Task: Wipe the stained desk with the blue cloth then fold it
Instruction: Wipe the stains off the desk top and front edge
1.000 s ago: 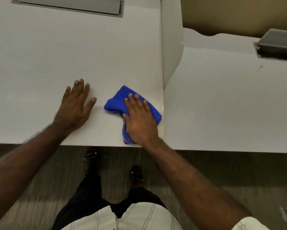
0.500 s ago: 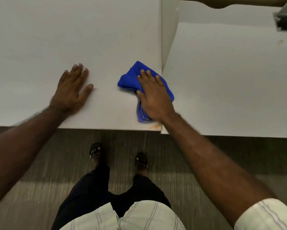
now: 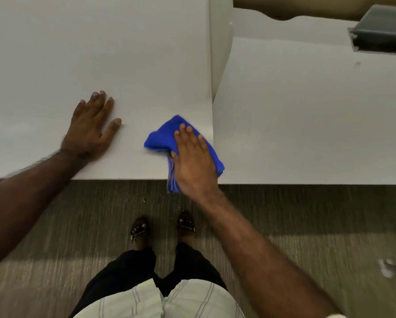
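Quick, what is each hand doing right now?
Left hand: open, flat on the white desk, holding nothing.
Right hand: open, pressing the blue cloth at the desk's front edge.

Blue cloth (image 3: 161,140) and right hand (image 3: 193,161) now nearer desk's front edge.

White desk (image 3: 54,53) bears a crumpled blue cloth (image 3: 160,140) overhanging its front edge

The person wears a pale striped shirt (image 3: 160,301) with short sleeves, leaving both forearms bare. Dark trousers (image 3: 135,267) reach down to black open-toed sandals (image 3: 139,229).
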Demonstrator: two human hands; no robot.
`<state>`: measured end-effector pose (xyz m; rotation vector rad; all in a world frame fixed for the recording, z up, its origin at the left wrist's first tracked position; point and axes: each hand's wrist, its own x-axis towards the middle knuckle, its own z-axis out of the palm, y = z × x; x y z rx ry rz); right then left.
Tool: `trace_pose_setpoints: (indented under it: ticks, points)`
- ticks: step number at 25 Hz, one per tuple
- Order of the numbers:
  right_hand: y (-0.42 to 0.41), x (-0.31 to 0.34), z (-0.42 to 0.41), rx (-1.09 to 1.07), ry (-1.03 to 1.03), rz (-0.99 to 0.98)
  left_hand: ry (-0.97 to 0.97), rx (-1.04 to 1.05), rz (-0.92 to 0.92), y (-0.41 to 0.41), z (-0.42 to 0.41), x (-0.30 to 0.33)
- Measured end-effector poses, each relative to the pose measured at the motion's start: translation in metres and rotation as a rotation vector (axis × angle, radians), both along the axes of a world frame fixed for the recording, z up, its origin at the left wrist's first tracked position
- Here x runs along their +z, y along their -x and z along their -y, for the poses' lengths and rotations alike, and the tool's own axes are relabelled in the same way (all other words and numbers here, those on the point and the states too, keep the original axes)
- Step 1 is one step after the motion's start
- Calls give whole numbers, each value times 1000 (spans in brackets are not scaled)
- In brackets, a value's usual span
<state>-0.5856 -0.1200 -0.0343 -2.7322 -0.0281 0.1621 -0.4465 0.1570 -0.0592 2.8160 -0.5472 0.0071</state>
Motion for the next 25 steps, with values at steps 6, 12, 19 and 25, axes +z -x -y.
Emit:
trace_pose_setpoints:
  ticks: [6,12,19,25]
  points:
    - [-132,3,17,-78,94,32,12,7,-32,1,1,1]
    - [-89,0,-69,-90,116,55,-23,-15,-39,0,-2,1]
    - [2,8,-41,-104,87,-28,-7,37,-88,13,-38,7]
    - [-106,-2,-30,-376,208,22,16,102,-110,22,-77,6]
